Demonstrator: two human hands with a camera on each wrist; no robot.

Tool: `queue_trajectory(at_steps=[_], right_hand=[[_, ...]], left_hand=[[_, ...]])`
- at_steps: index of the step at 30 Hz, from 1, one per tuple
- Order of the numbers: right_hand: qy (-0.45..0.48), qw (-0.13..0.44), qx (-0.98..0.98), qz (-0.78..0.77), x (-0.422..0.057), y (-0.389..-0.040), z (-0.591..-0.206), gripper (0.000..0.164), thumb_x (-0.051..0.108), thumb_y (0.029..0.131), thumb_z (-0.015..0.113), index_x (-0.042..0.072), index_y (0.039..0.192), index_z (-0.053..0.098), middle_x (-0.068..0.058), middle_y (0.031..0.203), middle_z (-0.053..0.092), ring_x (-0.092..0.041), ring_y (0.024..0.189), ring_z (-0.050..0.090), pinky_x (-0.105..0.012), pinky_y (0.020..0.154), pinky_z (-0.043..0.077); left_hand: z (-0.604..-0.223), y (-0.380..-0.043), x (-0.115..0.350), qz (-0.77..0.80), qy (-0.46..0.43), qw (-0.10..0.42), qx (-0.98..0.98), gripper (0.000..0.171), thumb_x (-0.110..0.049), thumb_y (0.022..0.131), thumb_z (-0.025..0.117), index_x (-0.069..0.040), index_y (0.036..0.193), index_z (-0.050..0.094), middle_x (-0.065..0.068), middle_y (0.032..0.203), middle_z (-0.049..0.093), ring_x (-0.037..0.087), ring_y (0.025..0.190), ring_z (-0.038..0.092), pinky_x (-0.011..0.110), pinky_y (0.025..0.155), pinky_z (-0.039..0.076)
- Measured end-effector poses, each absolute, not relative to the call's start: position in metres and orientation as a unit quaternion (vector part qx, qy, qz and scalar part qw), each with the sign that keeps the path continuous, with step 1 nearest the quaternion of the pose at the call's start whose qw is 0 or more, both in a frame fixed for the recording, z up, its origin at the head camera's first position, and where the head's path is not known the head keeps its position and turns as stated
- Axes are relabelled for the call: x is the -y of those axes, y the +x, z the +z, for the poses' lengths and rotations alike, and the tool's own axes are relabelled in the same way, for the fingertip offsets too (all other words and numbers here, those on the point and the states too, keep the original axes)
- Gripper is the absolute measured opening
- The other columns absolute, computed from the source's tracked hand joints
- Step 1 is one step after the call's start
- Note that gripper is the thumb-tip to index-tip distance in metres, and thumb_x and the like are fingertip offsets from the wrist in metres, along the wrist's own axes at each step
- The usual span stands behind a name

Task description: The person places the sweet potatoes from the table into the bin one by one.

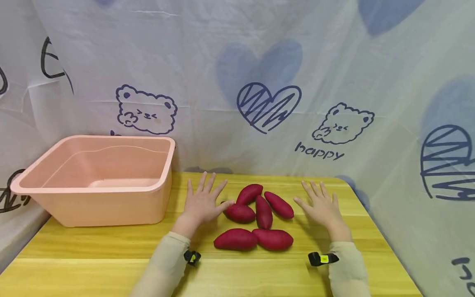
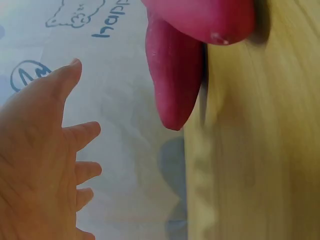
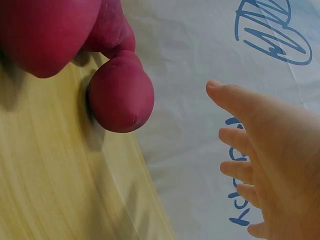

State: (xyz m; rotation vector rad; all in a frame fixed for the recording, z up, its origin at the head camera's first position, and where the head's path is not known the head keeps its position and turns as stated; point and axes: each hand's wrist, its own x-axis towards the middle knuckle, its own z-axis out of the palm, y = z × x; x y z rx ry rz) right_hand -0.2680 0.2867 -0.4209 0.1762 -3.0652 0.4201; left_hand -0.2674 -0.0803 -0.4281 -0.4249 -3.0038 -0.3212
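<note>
Several dark red sweet potatoes (image 1: 239, 213) lie grouped on the wooden table, with two of them end to end in front, the left one (image 1: 236, 239) touching the right one (image 1: 273, 240). My left hand (image 1: 202, 206) is spread, palm down, at the left of the group, its thumb overlapping the nearest sweet potato in the head view. In the left wrist view that hand (image 2: 35, 165) is apart from the sweet potatoes (image 2: 172, 75). To the right of the group, my right hand (image 1: 322, 208) is spread too and holds nothing; the right wrist view shows a gap between its thumb and a sweet potato (image 3: 121, 95).
A pink plastic basin (image 1: 111, 208) stands on the table's left side, close beside my left hand. Behind the yellow wooden table (image 1: 230, 276) hangs a pale curtain (image 1: 208, 136) printed with hearts and bears, which also runs along the right side.
</note>
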Motion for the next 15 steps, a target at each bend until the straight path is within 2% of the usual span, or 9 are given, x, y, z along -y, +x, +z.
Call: queue_trajectory(at_steps=[4, 10, 15], right_hand=[[0.061, 0.037, 0.989, 0.131, -0.286, -0.267, -0.419, 0.077, 0.065, 0.095, 0.039, 0.021, 0.156, 0.024, -0.018, 0.161, 0.023, -0.044, 0.150, 0.008, -0.075, 0.112, 0.001], [0.078, 0.087, 0.985, 0.124, -0.282, -0.267, -0.414, 0.071, 0.061, 0.096, 0.043, 0.018, 0.152, 0.035, -0.019, 0.153, 0.039, -0.045, 0.146, 0.021, -0.072, 0.112, 0.014], [0.097, 0.129, 0.980, 0.115, -0.277, -0.267, -0.410, 0.067, 0.057, 0.096, 0.047, 0.016, 0.149, 0.041, -0.018, 0.148, 0.047, -0.045, 0.141, 0.033, -0.067, 0.112, 0.025]], left_hand=[[-0.421, -0.262, 0.083, -0.111, -0.153, 0.058, 0.980, 0.075, -0.075, 0.089, 0.037, -0.038, 0.153, 0.027, 0.008, 0.165, 0.017, 0.034, 0.154, 0.002, 0.069, 0.117, -0.001], [-0.404, -0.248, 0.094, -0.089, -0.184, 0.106, 0.973, 0.073, -0.075, 0.089, 0.037, -0.036, 0.151, 0.035, 0.008, 0.162, 0.028, 0.036, 0.152, 0.011, 0.068, 0.118, 0.009], [-0.392, -0.233, 0.108, -0.055, -0.206, 0.146, 0.966, 0.070, -0.072, 0.089, 0.041, -0.035, 0.149, 0.038, 0.008, 0.159, 0.033, 0.035, 0.152, 0.015, 0.066, 0.119, 0.009]])
